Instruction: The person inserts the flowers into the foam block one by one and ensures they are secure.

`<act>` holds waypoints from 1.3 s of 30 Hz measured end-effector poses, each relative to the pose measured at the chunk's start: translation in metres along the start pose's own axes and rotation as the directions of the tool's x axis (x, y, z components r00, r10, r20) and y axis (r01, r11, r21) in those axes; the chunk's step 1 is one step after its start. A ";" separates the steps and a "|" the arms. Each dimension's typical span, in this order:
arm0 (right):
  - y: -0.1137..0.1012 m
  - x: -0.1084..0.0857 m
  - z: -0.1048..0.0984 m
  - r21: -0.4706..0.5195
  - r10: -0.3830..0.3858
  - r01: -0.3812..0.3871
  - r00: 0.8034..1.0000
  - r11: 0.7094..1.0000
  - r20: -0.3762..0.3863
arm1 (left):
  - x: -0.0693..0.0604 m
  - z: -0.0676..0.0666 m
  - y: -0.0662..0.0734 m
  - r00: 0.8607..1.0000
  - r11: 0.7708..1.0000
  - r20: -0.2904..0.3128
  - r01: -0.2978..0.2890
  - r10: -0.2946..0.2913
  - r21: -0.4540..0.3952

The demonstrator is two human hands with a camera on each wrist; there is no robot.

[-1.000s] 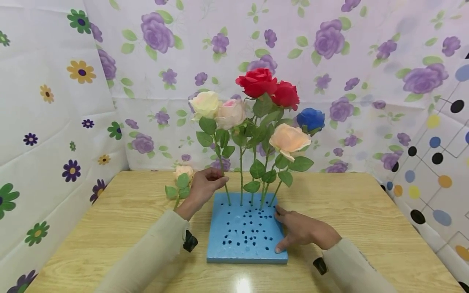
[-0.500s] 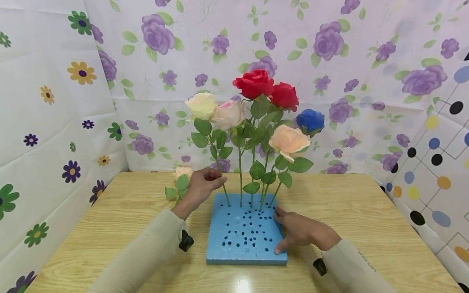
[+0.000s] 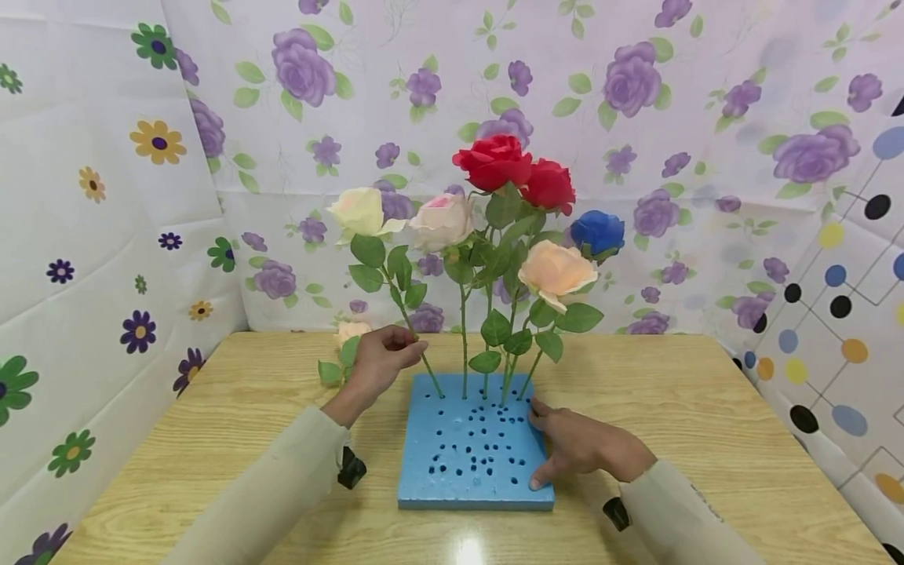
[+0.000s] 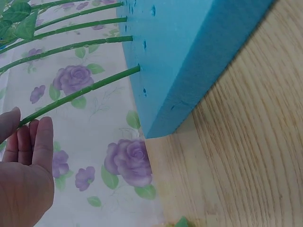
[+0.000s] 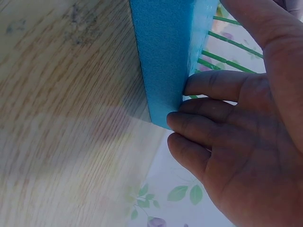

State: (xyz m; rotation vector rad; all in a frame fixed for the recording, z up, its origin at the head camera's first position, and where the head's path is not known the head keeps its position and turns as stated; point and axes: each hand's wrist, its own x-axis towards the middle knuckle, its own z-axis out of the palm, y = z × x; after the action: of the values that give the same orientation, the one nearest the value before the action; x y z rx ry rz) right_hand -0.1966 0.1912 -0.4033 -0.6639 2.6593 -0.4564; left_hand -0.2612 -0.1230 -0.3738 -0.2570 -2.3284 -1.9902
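Observation:
My left hand [image 3: 381, 362] pinches the green stem of a cream rose [image 3: 360, 212] between thumb and fingertips. In the left wrist view that stem [image 4: 80, 92] runs from the fingers into the blue foam block, leaning left of the others. My right hand [image 3: 582, 441] rests on the right edge of the foam block [image 3: 452, 479], thumb near the front corner. In the right wrist view its fingers [image 5: 203, 127] touch the block's side. Standing in the block's back row are a pale pink rose [image 3: 445, 222], two red roses [image 3: 494, 162], a blue rose [image 3: 599, 231] and a peach rose [image 3: 556, 271].
Another peach rose [image 3: 353, 331] lies on the wooden table [image 3: 233, 416] behind my left hand, partly hidden by it. Many small holes dot the block's top. Flower-printed cloth [image 3: 297, 196] hangs behind the table, with patterned cloth at both sides.
My left hand has moved a little left and tilted the cream rose leftward, apart from the pale pink one. The rose's stem foot stays in the block. My right hand has not moved.

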 end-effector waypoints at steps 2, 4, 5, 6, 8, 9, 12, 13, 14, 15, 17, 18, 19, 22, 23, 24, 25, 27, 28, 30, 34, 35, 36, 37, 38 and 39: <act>0.000 0.000 0.000 0.000 -0.003 0.003 1.000 1.000 0.000 | 0.000 0.000 0.000 1.000 1.000 -0.008 0.001 -0.001 -0.006; 0.000 0.000 0.001 -0.003 0.001 -0.001 1.000 1.000 0.000 | 0.001 0.000 0.001 1.000 1.000 -0.015 0.001 -0.002 -0.015; 0.001 0.001 0.001 -0.004 0.000 0.000 1.000 1.000 0.001 | 0.001 0.000 0.002 1.000 1.000 -0.016 0.001 -0.001 -0.014; 0.001 0.001 0.001 -0.003 0.000 0.000 1.000 1.000 0.001 | 0.001 0.000 0.003 1.000 1.000 -0.015 -0.002 0.001 -0.014; 0.002 0.001 0.001 -0.003 0.002 -0.002 1.000 1.000 0.002 | 0.001 0.000 0.005 1.000 1.000 -0.011 -0.005 0.005 -0.004; 0.002 0.001 0.001 -0.002 0.003 -0.003 1.000 1.000 0.003 | 0.001 0.001 0.007 1.000 1.000 -0.006 -0.006 0.006 0.003; 0.002 0.000 0.001 0.004 -0.004 0.004 1.000 1.000 0.006 | 0.001 0.001 0.009 1.000 0.999 0.018 -0.014 0.013 0.036; 0.002 0.000 0.000 0.005 -0.003 0.003 1.000 1.000 0.007 | 0.001 0.002 0.010 1.000 0.999 0.028 -0.016 0.015 0.046; 0.002 0.000 0.000 0.006 -0.002 0.002 1.000 1.000 0.007 | 0.001 0.002 0.010 0.999 0.998 0.038 -0.020 0.018 0.054; 0.002 0.000 0.000 0.008 -0.003 0.003 1.000 1.000 0.008 | 0.001 0.003 0.010 0.999 0.998 0.048 -0.025 0.022 0.066; 0.002 -0.001 0.000 0.008 -0.002 0.002 1.000 1.000 0.006 | 0.001 0.005 0.011 0.998 0.995 0.063 -0.035 0.029 0.091; 0.002 -0.001 0.000 0.007 -0.001 0.001 1.000 1.000 0.005 | 0.001 0.007 0.011 0.997 0.994 0.069 -0.038 0.031 0.098; 0.002 -0.001 0.000 0.008 0.000 0.000 1.000 1.000 0.004 | 0.001 0.008 0.011 0.997 0.994 0.074 -0.041 0.033 0.100; 0.002 -0.001 0.000 0.007 -0.001 0.001 1.000 1.000 0.002 | 0.002 0.011 0.010 0.996 0.992 0.072 -0.050 0.042 0.113; 0.002 -0.001 0.000 0.007 0.001 -0.001 1.000 1.000 0.002 | 0.002 0.012 0.010 0.996 0.992 0.072 -0.053 0.045 0.112; 0.002 0.000 0.000 0.006 0.004 -0.004 1.000 1.000 0.002 | 0.002 0.014 0.010 0.997 0.993 0.069 -0.050 0.043 0.106; 0.002 0.000 0.000 0.005 0.004 -0.004 1.000 1.000 0.004 | 0.002 0.014 0.010 0.997 0.994 0.066 -0.048 0.042 0.101; 0.001 0.000 0.000 -0.002 0.010 -0.010 1.000 1.000 0.006 | 0.002 0.016 0.010 0.997 0.995 0.065 -0.046 0.040 0.089; 0.001 0.000 0.000 -0.002 0.010 -0.010 1.000 1.000 0.006 | 0.002 0.016 0.010 0.997 0.996 0.066 -0.044 0.038 0.084; 0.001 0.000 0.000 -0.005 0.008 -0.008 1.000 1.000 0.004 | 0.003 0.018 0.010 0.997 0.997 0.069 -0.039 0.034 0.070; 0.001 0.000 0.000 -0.006 0.000 0.000 1.000 1.000 0.000 | 0.003 0.019 0.009 0.998 0.998 0.064 -0.022 0.018 0.063; 0.001 0.000 0.000 -0.008 -0.002 0.002 1.000 1.000 0.000 | 0.004 0.020 0.009 0.998 0.998 0.061 -0.020 0.016 0.067; 0.001 0.001 0.000 -0.008 -0.002 0.002 1.000 1.000 -0.001 | 0.004 0.020 0.009 0.998 0.997 0.059 -0.017 0.013 0.071; 0.002 0.001 0.000 -0.011 -0.001 0.001 1.000 1.000 0.000 | 0.004 0.020 0.009 0.998 0.996 0.053 -0.019 0.014 0.087; 0.002 0.001 0.000 -0.014 -0.004 0.004 1.000 1.000 -0.002 | 0.003 0.020 0.009 0.999 0.994 0.050 -0.024 0.019 0.107; 0.001 0.001 0.000 -0.016 -0.002 0.002 1.000 1.000 -0.003 | 0.003 0.020 0.009 0.999 0.991 0.047 -0.033 0.027 0.127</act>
State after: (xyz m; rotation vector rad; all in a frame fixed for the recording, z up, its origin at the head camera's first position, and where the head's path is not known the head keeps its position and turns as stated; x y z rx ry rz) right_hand -0.1982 0.1920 -0.4038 -0.6708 2.6683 -0.4369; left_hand -0.2620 -0.1021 -0.3681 -0.3298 -2.4524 -1.8309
